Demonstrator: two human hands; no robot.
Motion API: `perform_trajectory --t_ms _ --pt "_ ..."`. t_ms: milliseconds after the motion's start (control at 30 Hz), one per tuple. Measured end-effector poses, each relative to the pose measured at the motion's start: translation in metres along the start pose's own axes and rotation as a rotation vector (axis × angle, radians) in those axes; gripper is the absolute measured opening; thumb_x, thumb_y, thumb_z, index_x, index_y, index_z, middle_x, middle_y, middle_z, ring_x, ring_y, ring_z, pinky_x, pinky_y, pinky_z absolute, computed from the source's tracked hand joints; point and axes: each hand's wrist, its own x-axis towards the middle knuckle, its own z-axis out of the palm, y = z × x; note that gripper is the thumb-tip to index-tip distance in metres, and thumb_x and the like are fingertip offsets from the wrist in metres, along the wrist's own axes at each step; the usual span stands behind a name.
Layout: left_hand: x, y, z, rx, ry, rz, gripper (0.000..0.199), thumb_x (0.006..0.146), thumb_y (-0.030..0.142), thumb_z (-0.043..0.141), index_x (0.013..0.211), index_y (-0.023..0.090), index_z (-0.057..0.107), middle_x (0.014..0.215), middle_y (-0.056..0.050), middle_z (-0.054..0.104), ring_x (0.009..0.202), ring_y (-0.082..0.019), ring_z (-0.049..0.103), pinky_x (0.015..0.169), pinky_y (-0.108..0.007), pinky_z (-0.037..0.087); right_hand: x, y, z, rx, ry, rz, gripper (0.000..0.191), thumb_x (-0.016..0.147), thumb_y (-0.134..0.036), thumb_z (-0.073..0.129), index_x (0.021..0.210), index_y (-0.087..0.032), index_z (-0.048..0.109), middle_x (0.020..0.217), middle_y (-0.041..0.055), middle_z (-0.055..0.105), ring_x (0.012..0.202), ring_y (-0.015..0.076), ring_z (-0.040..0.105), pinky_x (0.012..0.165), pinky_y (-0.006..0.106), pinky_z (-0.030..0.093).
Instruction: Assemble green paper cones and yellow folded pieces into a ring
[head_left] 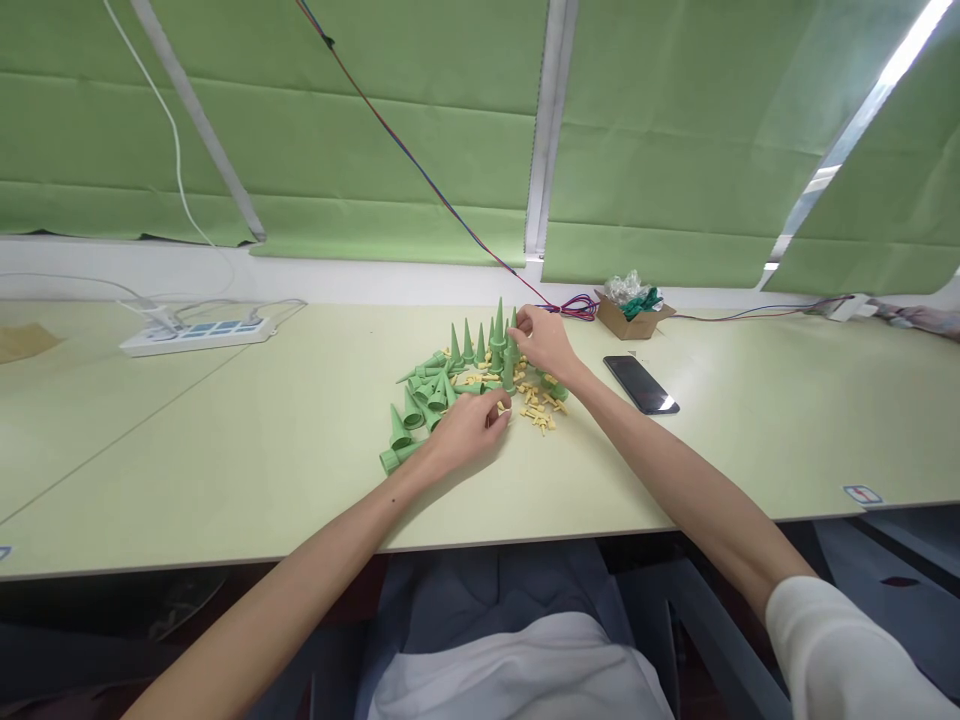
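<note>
Several green pointed cones (439, 390) lie and stand in a loose pile on the table, some upright and some tipped over. Small yellow plastic pieces (541, 408) are scattered at the pile's right side and among the cones. My right hand (549, 345) reaches to the back of the pile, its fingertips closed around the upper part of a green cone (513, 348). At the front of the pile, my left hand (472, 432) has thumb and fingers pinched together beside the yellow pieces. What lies between those fingertips is too small to make out.
A black phone (641, 384) lies right of my right forearm. Behind it stands a small cardboard box (634, 322) with plastic wrapping, near a coiled cable (577, 306). A white power strip (198, 336) sits at the back left. The table's front edge (525, 542) runs below my forearms.
</note>
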Motion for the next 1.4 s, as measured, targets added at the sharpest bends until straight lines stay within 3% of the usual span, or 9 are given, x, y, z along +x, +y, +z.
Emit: perform_trajectory --t_ms 167,333,400,467,567,733,833,967,1400 --pt "0.001 -0.002 0.000 -0.007 0.051 -0.011 0.021 0.091 0.024 0.048 0.096 0.018 0.067 0.064 0.001 0.063 0.058 -0.017 0.054 0.060 -0.029 0.037 0.000 -0.002 -0.005 0.023 0.063 -0.019 0.009 0.086 -0.025 0.063 0.089 -0.018 0.058 0.084 0.0063 0.072 0.079 0.0216 0.067 0.082 0.035 0.046" --pt "0.002 -0.002 -0.002 -0.006 0.181 -0.070 0.019 0.090 0.022 0.049 0.096 0.017 0.067 0.070 -0.001 0.066 0.062 -0.017 0.056 0.063 -0.030 0.039 -0.023 -0.020 -0.018 0.022 0.327 -0.131 0.012 0.096 -0.029 0.050 0.093 -0.020 0.056 0.091 0.0085 0.069 0.088 0.0233 0.061 0.089 0.039 0.042" --pt "0.002 -0.003 -0.003 0.021 0.227 -0.078 0.018 0.090 0.021 0.049 0.094 0.017 0.066 0.073 -0.002 0.067 0.065 -0.017 0.057 0.065 -0.030 0.040 -0.041 -0.025 -0.019 0.005 0.368 -0.167 0.016 0.099 -0.029 0.045 0.090 -0.021 0.056 0.088 0.0075 0.068 0.086 0.0226 0.059 0.091 0.040 0.041" --pt "0.002 -0.004 -0.003 0.047 0.264 -0.079 0.017 0.089 0.020 0.049 0.094 0.018 0.065 0.078 -0.003 0.068 0.069 -0.018 0.058 0.068 -0.031 0.041 -0.060 -0.025 -0.017 0.010 0.317 -0.208 0.018 0.100 -0.029 0.043 0.089 -0.021 0.056 0.086 0.0074 0.067 0.083 0.0219 0.057 0.088 0.038 0.042" --pt "0.001 -0.004 -0.003 0.086 0.300 -0.068 0.018 0.089 0.018 0.048 0.097 0.018 0.065 0.092 -0.005 0.069 0.075 -0.019 0.060 0.072 -0.032 0.043 -0.081 -0.016 -0.009 0.029 0.117 -0.256 0.018 0.099 -0.026 0.044 0.088 -0.021 0.057 0.086 0.0076 0.067 0.082 0.0204 0.058 0.080 0.032 0.044" --pt "0.001 -0.005 -0.002 0.242 0.276 -0.092 0.015 0.090 0.021 0.052 0.095 0.019 0.065 0.096 -0.009 0.070 0.095 -0.028 0.059 0.074 -0.037 0.043 -0.087 -0.005 -0.005 -0.091 -0.184 -0.178 0.015 0.095 -0.019 0.048 0.088 -0.019 0.062 0.082 0.0056 0.068 0.079 0.0195 0.060 0.072 0.029 0.040" --pt "0.000 -0.008 -0.002 0.314 0.231 -0.099 0.013 0.091 0.021 0.052 0.094 0.019 0.065 0.094 -0.011 0.070 0.101 -0.032 0.055 0.071 -0.038 0.041 -0.084 -0.005 -0.009 -0.139 -0.261 -0.117 0.015 0.092 -0.016 0.049 0.089 -0.019 0.064 0.081 0.0051 0.070 0.074 0.0186 0.059 0.066 0.027 0.037" --pt "0.001 -0.010 -0.001 0.319 0.181 -0.068 0.012 0.089 0.017 0.051 0.091 0.019 0.063 0.087 -0.010 0.068 0.094 -0.031 0.052 0.073 -0.038 0.042 -0.084 -0.005 -0.016 -0.157 -0.360 -0.089 0.014 0.091 -0.017 0.052 0.089 -0.020 0.066 0.083 0.0050 0.072 0.072 0.0181 0.059 0.061 0.027 0.033" --pt "0.002 -0.012 -0.001 0.258 0.146 -0.059 0.015 0.087 0.018 0.051 0.097 0.019 0.063 0.084 -0.009 0.064 0.097 -0.031 0.052 0.075 -0.038 0.043 -0.083 0.000 -0.020 -0.100 -0.553 -0.108 0.006 0.085 -0.021 0.069 0.091 -0.018 0.069 0.087 0.0043 0.074 0.069 0.0153 0.061 0.068 0.026 0.039"
